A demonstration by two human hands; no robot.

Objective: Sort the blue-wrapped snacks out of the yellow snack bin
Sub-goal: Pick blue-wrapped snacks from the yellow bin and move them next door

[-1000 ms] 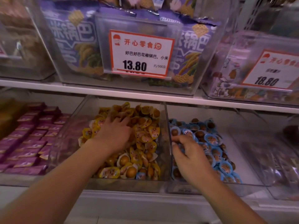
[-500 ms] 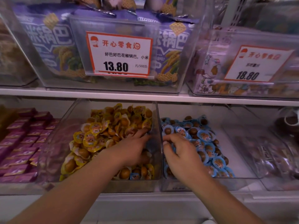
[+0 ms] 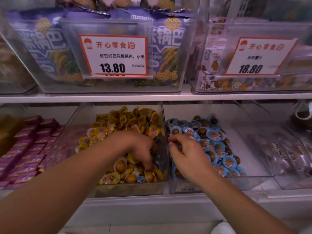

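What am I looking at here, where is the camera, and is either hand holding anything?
No machine: a person with bare hands, filmed by a camera worn on the head, looking forward and down at shop shelves. The left hand digs, fingers curled, into the yellow snack bin, near a stray blue-wrapped snack at its front. The right hand is curled over the neighbouring blue snack bin; whether either grip holds a snack is hidden. Purple packets lie to the left, price tags above.
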